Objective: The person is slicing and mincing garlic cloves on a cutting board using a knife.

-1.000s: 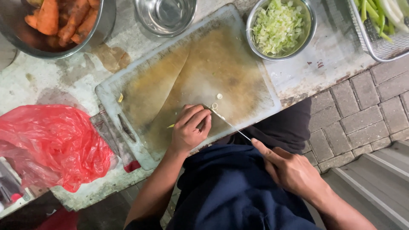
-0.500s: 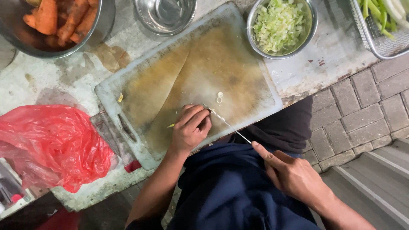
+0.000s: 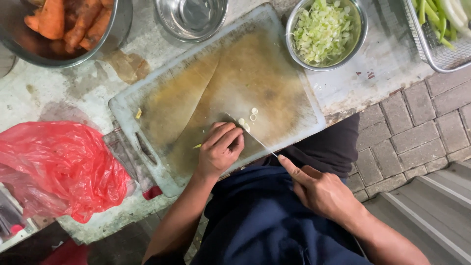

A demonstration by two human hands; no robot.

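Near the cutting board's [image 3: 216, 98] front edge, the left hand [image 3: 220, 149] curls over a mostly hidden green stalk [image 3: 197, 145]. Right hand [image 3: 321, 191] grips a knife [image 3: 250, 135], handle concealed.

My worn, stained white table [image 3: 64, 98] fills the upper left of the frame. Grey brick paving [image 3: 422, 122] covers the floor at right, with a concrete step [image 3: 431, 216] at lower right.

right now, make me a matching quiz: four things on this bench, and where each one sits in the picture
Things:
1. carrots
2. red bag
3. chopped greens
4. wire basket

Places:
a. top right corner
b. steel bowl right of the empty bowl
c. left of the board
d. bowl at top left

Pairs: 1-d, 2-c, 3-b, 4-a
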